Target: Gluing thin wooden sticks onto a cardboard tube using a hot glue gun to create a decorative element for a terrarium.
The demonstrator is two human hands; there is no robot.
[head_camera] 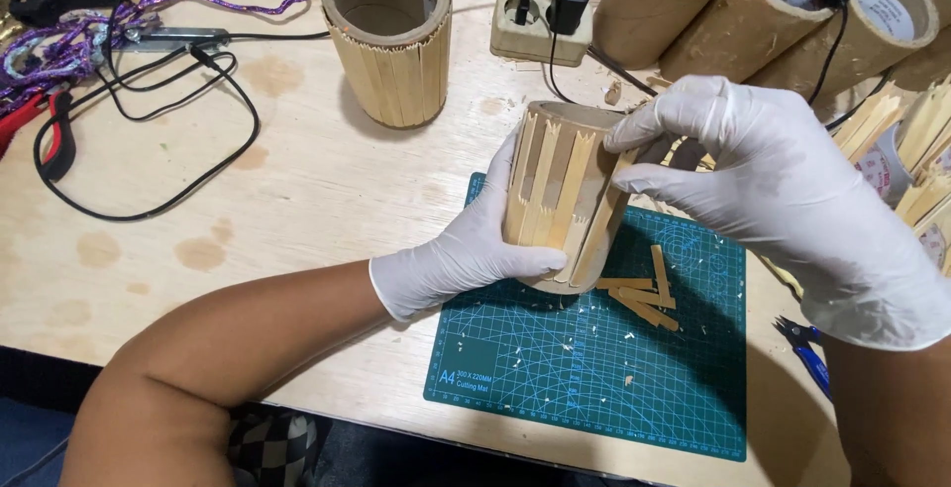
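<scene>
Cardboard tube (560,200) nr wood offcuts (644,294).

bright and even across the plywood table (297,200), lit from overhead – soft, short shadows only. a dim patch of shade beside the slat-covered tube (388,36) standing at the back, another under the right hand (763,185) on the green cutting mat (594,388). mild sheen on the white gloves, no harsh glare. sharp through the centre; slightly softer toward the corners, with a little wide-angle bending at the edges. dark along the bottom edge – below the table, barely lit.
</scene>
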